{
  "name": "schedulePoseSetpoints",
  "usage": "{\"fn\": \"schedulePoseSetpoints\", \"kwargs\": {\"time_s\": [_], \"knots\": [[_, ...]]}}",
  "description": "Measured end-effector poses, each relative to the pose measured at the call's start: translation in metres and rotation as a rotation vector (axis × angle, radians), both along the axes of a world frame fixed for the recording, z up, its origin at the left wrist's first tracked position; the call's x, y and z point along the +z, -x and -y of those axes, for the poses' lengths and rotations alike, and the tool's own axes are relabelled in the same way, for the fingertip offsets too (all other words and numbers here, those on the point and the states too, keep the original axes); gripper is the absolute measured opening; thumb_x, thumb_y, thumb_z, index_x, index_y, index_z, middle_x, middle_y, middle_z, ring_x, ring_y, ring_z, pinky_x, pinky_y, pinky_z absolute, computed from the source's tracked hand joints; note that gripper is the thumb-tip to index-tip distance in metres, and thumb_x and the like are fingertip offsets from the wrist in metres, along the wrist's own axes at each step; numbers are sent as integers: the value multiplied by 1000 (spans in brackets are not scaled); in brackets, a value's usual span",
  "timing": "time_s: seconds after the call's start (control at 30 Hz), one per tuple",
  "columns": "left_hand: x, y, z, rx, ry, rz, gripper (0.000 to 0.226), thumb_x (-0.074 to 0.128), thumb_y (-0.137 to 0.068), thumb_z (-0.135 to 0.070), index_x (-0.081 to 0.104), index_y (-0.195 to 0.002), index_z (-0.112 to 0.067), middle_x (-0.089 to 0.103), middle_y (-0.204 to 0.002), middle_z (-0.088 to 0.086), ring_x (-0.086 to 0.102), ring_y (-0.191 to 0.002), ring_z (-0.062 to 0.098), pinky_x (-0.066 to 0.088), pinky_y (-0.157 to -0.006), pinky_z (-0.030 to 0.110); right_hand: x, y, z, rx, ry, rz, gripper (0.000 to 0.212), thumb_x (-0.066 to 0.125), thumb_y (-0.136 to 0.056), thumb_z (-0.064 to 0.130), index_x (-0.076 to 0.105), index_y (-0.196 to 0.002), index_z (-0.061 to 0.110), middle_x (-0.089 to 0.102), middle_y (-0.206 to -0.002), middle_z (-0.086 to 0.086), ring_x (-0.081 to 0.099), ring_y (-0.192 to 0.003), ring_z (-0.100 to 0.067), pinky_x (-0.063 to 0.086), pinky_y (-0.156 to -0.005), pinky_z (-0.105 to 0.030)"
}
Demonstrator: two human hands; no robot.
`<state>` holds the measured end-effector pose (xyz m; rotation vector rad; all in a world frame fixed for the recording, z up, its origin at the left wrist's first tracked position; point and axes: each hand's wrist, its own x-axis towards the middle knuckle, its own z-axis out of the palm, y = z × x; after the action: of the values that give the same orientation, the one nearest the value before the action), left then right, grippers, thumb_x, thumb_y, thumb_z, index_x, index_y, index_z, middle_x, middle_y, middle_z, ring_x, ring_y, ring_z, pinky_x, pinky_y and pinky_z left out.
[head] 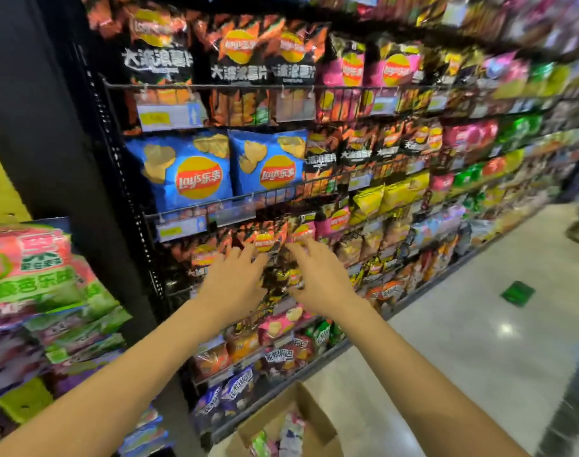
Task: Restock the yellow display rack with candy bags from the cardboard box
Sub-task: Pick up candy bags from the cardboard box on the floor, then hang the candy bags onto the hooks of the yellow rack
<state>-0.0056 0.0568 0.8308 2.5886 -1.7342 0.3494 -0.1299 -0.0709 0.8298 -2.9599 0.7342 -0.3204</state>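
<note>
Snack shelves (248,88) face the left hand (232,282) and right hand (319,278), both spread empty above the upward-opening cardboard box (314,423).

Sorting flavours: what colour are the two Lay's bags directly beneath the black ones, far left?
Blue Lay's bags, with a red-and-yellow logo; head view.

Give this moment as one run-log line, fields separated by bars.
left hand: open, empty | right hand: open, empty | chip shelves: ahead | cardboard box: below, candy bags inside | yellow display rack: left
</note>
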Motion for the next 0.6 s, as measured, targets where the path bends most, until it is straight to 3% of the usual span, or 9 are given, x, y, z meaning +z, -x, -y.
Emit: {"fn": "schedulePoseSetpoints", "kwargs": {"time_s": [0.27, 0.4, 0.6], "knots": [[-48, -9, 71, -117, -192, -44, 59, 44, -98, -50, 31, -146, -18, 39, -141, 8, 43, -127, 31, 44, -98, 42, -39, 23, 42, -175, -55, -98, 83, 73, -84, 31, 27, -151, 18, 32, -151, -14, 32, -138, -35, 33, -113, -44], [-80, -30, 101, -199, -255, -69, 62, 47, -98, -48, 28, -148, -17, 38, -143, 9, 43, -128, 31, 46, -97, 44, -67, 15, 58, -279, -136, -176, 86, 71, -85, 23, 20, -154, 18, 34, -147, -14, 32, -135, -35, 30, -112, -43], [-149, -51, 136, -287, -362, -87, 64, 51, -95, -48, 31, -148, -18, 41, -141, 9, 47, -124, 31, 47, -95, 47, -148, -4, 73, -408, -283, -257, 79, 68, -88, 27, 25, -152, 12, 36, -147, -17, 35, -136, -37, 33, -112, -46]]}}
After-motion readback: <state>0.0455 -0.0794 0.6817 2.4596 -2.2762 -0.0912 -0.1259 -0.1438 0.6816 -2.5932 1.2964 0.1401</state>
